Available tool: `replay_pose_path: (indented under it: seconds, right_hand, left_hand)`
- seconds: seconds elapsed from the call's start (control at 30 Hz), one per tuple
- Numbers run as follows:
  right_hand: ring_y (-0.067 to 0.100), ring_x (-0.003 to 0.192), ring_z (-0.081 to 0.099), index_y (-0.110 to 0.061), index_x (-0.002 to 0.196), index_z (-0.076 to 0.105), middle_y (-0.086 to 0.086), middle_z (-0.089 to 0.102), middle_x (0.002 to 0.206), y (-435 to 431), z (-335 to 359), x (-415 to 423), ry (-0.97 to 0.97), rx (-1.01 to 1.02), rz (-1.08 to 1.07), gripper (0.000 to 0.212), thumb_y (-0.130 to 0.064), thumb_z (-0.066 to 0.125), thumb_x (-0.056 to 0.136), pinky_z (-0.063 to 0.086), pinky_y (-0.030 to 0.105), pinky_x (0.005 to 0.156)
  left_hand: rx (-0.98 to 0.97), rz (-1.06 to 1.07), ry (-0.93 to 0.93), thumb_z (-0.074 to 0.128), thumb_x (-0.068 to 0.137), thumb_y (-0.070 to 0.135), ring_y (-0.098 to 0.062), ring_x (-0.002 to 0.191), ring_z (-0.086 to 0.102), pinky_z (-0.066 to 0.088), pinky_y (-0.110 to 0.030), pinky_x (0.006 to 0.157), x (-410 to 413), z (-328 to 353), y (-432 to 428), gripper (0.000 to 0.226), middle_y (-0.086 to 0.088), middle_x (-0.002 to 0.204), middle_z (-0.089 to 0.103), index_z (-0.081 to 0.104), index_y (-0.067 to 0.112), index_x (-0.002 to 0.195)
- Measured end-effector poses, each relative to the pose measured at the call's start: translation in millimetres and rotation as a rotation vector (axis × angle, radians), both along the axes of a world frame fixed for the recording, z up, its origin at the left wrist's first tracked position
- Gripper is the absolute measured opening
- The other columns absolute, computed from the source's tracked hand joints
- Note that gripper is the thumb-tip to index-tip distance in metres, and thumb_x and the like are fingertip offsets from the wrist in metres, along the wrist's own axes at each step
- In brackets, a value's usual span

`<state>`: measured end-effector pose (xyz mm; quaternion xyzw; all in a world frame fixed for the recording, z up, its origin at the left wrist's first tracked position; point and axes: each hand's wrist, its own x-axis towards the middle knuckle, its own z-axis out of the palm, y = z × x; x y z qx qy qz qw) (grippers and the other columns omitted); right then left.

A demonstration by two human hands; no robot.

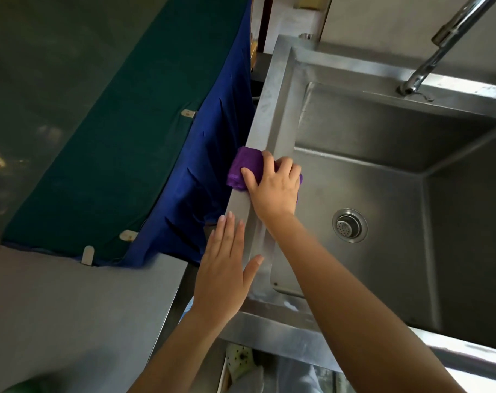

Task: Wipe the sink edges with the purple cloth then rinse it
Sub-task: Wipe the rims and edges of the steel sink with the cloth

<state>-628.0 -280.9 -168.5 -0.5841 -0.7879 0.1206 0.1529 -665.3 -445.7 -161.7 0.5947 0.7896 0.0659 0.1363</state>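
The steel sink (272, 103) fills the right half of the view, its left rim running from the near corner up to the back. A purple cloth (247, 165) lies bunched on that left rim about halfway along. My right hand (273, 188) presses down on the cloth, fingers curled over it. My left hand (227, 268) rests flat with fingers together on the same rim, nearer the front corner, holding nothing. The faucet (445, 43) arches over the back edge, with no water running.
A drain strainer (350, 225) sits in the basin floor. Blue and green fabric (184, 177) hangs right beside the sink's left side. A grey counter (71, 307) lies at the lower left. A white bag (244, 364) shows below the front rim.
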Motion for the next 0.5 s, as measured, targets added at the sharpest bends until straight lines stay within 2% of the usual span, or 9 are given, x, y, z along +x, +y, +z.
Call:
replay_pose_path:
  seconds: [0.23,0.37,0.5]
  right_hand:
    - [0.034,0.125,0.038,-0.016,0.141,0.036,0.016,0.045,0.135,-5,-12,1,0.08,0.022,0.05,0.055,-0.047,0.036,0.095,0.022,0.044,0.111]
    - [0.03,0.143,0.012,-0.021,0.146,0.021,0.011,0.022,0.154,-9,-13,3,0.077,-0.112,0.099,0.058,-0.049,0.028,0.096,0.003,0.043,0.117]
    - [0.027,0.145,0.005,-0.022,0.147,0.016,0.009,0.016,0.157,-29,-7,9,0.071,-0.154,0.133,0.058,-0.049,0.024,0.096,-0.001,0.042,0.118]
  left_hand:
    - [0.016,-0.003,-0.039,-0.011,0.08,0.067,-0.016,0.142,-0.018,-0.013,-0.026,0.11,-3,-3,-3,0.075,0.002,0.154,-0.014,-0.013,0.023,0.142]
    - [0.003,-0.021,-0.051,-0.01,0.081,0.067,-0.016,0.142,-0.018,-0.006,-0.029,0.114,-4,-4,-13,0.075,0.002,0.154,-0.015,-0.013,0.023,0.142]
    - [-0.031,-0.019,-0.058,-0.014,0.078,0.068,-0.017,0.141,-0.019,-0.002,-0.03,0.117,-2,0,-25,0.078,0.0,0.154,-0.015,-0.013,0.023,0.141]
